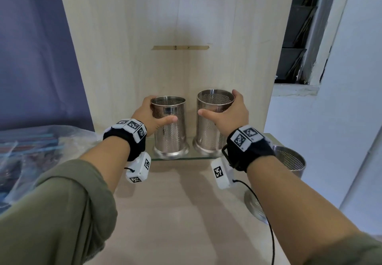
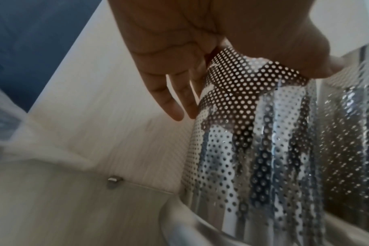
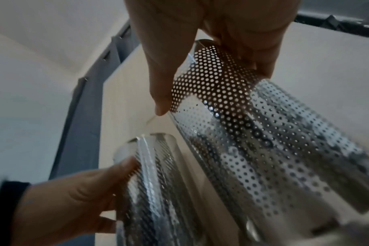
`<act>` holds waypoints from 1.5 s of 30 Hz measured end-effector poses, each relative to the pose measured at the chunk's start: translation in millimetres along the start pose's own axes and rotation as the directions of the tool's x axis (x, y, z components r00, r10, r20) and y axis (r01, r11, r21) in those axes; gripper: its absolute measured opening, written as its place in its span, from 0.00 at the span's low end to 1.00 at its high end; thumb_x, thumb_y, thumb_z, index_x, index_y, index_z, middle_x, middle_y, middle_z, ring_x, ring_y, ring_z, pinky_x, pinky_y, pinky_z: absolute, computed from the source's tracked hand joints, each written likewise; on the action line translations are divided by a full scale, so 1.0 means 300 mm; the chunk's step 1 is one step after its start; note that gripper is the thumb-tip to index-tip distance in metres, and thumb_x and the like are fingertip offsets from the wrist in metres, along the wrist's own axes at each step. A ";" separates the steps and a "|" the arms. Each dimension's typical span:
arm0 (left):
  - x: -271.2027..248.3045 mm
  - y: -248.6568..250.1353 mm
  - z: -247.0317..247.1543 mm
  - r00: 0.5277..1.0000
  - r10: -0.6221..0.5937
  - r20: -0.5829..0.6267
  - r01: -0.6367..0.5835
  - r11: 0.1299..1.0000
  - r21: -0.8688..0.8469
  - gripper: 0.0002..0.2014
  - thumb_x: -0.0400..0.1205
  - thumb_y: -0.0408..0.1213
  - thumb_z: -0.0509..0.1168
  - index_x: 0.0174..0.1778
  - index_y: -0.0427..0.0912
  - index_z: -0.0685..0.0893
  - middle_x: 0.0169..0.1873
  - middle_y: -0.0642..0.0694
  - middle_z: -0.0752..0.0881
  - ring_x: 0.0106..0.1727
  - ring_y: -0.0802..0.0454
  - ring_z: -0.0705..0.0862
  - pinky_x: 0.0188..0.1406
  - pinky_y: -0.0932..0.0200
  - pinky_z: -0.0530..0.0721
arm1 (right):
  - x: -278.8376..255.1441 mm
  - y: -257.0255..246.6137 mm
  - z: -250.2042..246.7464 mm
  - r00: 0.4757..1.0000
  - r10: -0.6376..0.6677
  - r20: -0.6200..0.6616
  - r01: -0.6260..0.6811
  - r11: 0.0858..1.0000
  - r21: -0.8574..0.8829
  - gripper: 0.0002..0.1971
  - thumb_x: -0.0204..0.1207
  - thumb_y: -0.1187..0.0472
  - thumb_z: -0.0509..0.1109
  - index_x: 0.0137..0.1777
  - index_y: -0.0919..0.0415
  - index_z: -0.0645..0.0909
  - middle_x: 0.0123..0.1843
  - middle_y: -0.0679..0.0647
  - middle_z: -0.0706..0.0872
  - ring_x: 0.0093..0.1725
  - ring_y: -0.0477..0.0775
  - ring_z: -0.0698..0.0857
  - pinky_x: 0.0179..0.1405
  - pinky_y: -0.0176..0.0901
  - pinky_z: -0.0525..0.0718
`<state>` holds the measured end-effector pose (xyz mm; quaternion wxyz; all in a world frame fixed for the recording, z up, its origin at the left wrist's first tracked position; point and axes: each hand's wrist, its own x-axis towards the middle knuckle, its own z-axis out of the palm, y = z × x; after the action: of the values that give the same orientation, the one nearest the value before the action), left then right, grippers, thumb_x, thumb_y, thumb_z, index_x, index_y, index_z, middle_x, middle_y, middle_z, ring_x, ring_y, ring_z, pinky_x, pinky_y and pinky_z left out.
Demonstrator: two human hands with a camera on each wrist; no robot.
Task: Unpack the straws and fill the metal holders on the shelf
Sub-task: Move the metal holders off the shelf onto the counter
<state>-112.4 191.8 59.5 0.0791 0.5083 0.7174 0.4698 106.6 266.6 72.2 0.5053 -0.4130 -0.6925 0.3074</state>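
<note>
Two perforated metal holders stand side by side on a glass shelf (image 1: 192, 158) against a pale wood back panel; both look empty. My left hand (image 1: 152, 112) grips the left holder (image 1: 171, 134) near its rim, thumb in front and fingers behind. My right hand (image 1: 231, 111) grips the right holder (image 1: 208, 132) the same way. The left wrist view shows my left hand (image 2: 200, 50) on its holder (image 2: 253, 133). The right wrist view shows my right hand (image 3: 211, 41) round its holder (image 3: 263, 141). A clear plastic bag of straws (image 1: 31, 146) lies on the table at the left.
A third metal holder (image 1: 289, 161) stands on the wooden table (image 1: 175, 213) at the right, below the shelf. A metal shelf pin (image 2: 114, 180) sticks out of the panel left of the holders. A window sits at the upper right.
</note>
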 end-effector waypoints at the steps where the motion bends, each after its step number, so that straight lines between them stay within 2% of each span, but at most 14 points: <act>1: -0.001 0.000 0.001 1.000 0.001 -0.001 -0.001 1.000 -0.006 0.49 0.66 0.54 0.80 0.79 0.49 0.61 0.72 0.46 0.78 0.66 0.51 0.77 0.61 0.61 0.70 | 0.010 0.012 0.018 1.000 0.010 -0.010 -0.010 1.000 0.000 0.59 0.55 0.45 0.87 0.83 0.57 0.57 0.75 0.52 0.77 0.73 0.53 0.76 0.63 0.33 0.68; 5: -0.002 -0.005 0.005 1.000 0.001 -0.007 -0.001 1.000 -0.029 0.49 0.66 0.53 0.80 0.80 0.50 0.61 0.70 0.48 0.79 0.59 0.57 0.76 0.60 0.62 0.71 | 0.048 0.051 0.067 0.999 0.040 -0.022 -0.040 0.999 0.023 0.58 0.57 0.46 0.87 0.83 0.56 0.57 0.75 0.53 0.77 0.73 0.54 0.77 0.61 0.34 0.69; 12: 0.001 -0.013 0.013 1.000 -0.023 0.010 0.024 0.998 -0.065 0.49 0.66 0.54 0.79 0.80 0.51 0.60 0.59 0.57 0.76 0.61 0.56 0.76 0.65 0.60 0.72 | 0.072 0.092 0.093 0.999 0.020 0.043 -0.023 0.997 0.069 0.57 0.62 0.48 0.85 0.84 0.57 0.53 0.77 0.54 0.74 0.74 0.54 0.76 0.65 0.36 0.71; 15: -0.025 -0.004 0.019 0.999 -0.041 0.019 0.042 0.998 -0.045 0.48 0.63 0.62 0.75 0.78 0.52 0.62 0.63 0.53 0.80 0.66 0.50 0.80 0.68 0.52 0.76 | 0.068 0.094 0.088 0.997 0.021 0.071 -0.025 0.998 0.063 0.57 0.64 0.49 0.84 0.85 0.57 0.50 0.78 0.55 0.73 0.75 0.55 0.74 0.65 0.36 0.68; 17: -0.055 0.011 0.028 0.999 -0.036 0.001 0.036 0.999 0.006 0.46 0.68 0.61 0.73 0.78 0.48 0.60 0.67 0.48 0.79 0.69 0.45 0.79 0.64 0.56 0.74 | 0.060 0.088 0.075 0.994 0.038 0.104 -0.041 0.999 0.024 0.58 0.66 0.48 0.83 0.86 0.57 0.46 0.79 0.55 0.72 0.76 0.56 0.73 0.68 0.39 0.69; 21: -0.129 0.050 0.026 0.990 0.017 -0.142 0.011 0.981 0.192 0.53 0.74 0.59 0.71 0.84 0.39 0.45 0.82 0.40 0.59 0.81 0.43 0.62 0.76 0.50 0.63 | 0.009 0.054 -0.001 0.982 0.019 0.188 0.016 0.983 -0.184 0.51 0.74 0.46 0.76 0.85 0.62 0.47 0.81 0.58 0.69 0.78 0.59 0.71 0.73 0.47 0.69; 24: -0.193 0.057 -0.018 0.971 0.106 -0.216 -0.024 0.936 0.350 0.53 0.75 0.60 0.69 0.84 0.43 0.42 0.84 0.41 0.53 0.83 0.43 0.54 0.80 0.45 0.58 | -0.085 0.048 -0.092 0.972 -0.091 0.216 0.165 0.921 -0.352 0.40 0.77 0.47 0.72 0.83 0.62 0.59 0.81 0.58 0.69 0.80 0.58 0.68 0.77 0.47 0.64; 27: -0.278 0.069 -0.093 0.958 0.136 -0.254 -0.006 0.891 0.454 0.49 0.75 0.59 0.68 0.84 0.44 0.48 0.81 0.39 0.59 0.80 0.39 0.60 0.77 0.40 0.65 | -0.183 0.104 -0.189 0.956 -0.263 0.132 0.294 0.865 -0.407 0.27 0.75 0.50 0.74 0.71 0.60 0.77 0.71 0.57 0.78 0.74 0.58 0.73 0.75 0.47 0.66; 29: -0.337 0.062 -0.145 0.959 0.113 -0.259 0.040 0.852 0.521 0.47 0.76 0.58 0.68 0.83 0.44 0.52 0.79 0.37 0.64 0.77 0.36 0.65 0.73 0.38 0.68 | -0.227 0.153 -0.250 0.953 -0.295 0.064 0.289 0.831 -0.474 0.25 0.72 0.49 0.76 0.66 0.59 0.81 0.69 0.58 0.80 0.73 0.59 0.74 0.75 0.51 0.67; 34: -0.534 0.001 -0.211 0.943 0.167 -0.289 0.085 0.717 0.692 0.43 0.75 0.55 0.70 0.81 0.43 0.60 0.65 0.34 0.78 0.63 0.32 0.78 0.56 0.37 0.78 | -0.291 0.281 -0.329 0.975 -0.205 -0.079 0.132 0.834 -0.536 0.35 0.66 0.46 0.81 0.72 0.59 0.79 0.78 0.67 0.70 0.81 0.68 0.63 0.80 0.64 0.62; 38: -0.625 -0.074 -0.223 0.942 0.098 -0.321 0.198 0.609 0.768 0.41 0.71 0.57 0.72 0.77 0.44 0.68 0.71 0.38 0.74 0.72 0.35 0.70 0.65 0.33 0.71 | -0.319 0.331 -0.321 0.983 -0.014 -0.184 -0.051 0.937 -0.346 0.53 0.63 0.42 0.83 0.84 0.55 0.58 0.85 0.66 0.54 0.84 0.64 0.55 0.82 0.61 0.60; 41: -0.652 -0.119 -0.230 0.948 -0.017 -0.317 0.285 0.483 0.828 0.43 0.71 0.62 0.69 0.79 0.49 0.62 0.77 0.40 0.66 0.80 0.37 0.59 0.73 0.32 0.63 | -0.322 0.325 -0.317 0.981 0.070 -0.179 -0.105 0.975 -0.195 0.58 0.61 0.49 0.86 0.85 0.59 0.53 0.81 0.63 0.63 0.81 0.60 0.64 0.76 0.50 0.66; 43: -0.662 -0.137 -0.232 0.944 -0.053 -0.327 0.317 0.424 0.848 0.44 0.71 0.63 0.68 0.79 0.51 0.58 0.77 0.41 0.65 0.80 0.38 0.58 0.73 0.35 0.64 | -0.318 0.330 -0.312 0.983 0.081 -0.165 -0.106 0.983 -0.148 0.52 0.59 0.52 0.87 0.80 0.62 0.63 0.71 0.58 0.74 0.72 0.55 0.74 0.70 0.45 0.71; 45: -0.672 -0.151 -0.233 0.943 -0.064 -0.327 0.324 0.397 0.858 0.44 0.72 0.59 0.69 0.80 0.53 0.54 0.76 0.43 0.67 0.78 0.39 0.63 0.69 0.38 0.70 | -0.320 0.335 -0.305 0.991 0.072 -0.115 -0.089 0.983 -0.157 0.48 0.52 0.44 0.87 0.73 0.57 0.72 0.65 0.52 0.78 0.64 0.51 0.80 0.68 0.45 0.78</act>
<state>-88.6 -13.5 -9.9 -0.2392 0.3215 0.9145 0.0563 234.3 229.9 -27.8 0.4941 -0.4966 -0.6694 0.2472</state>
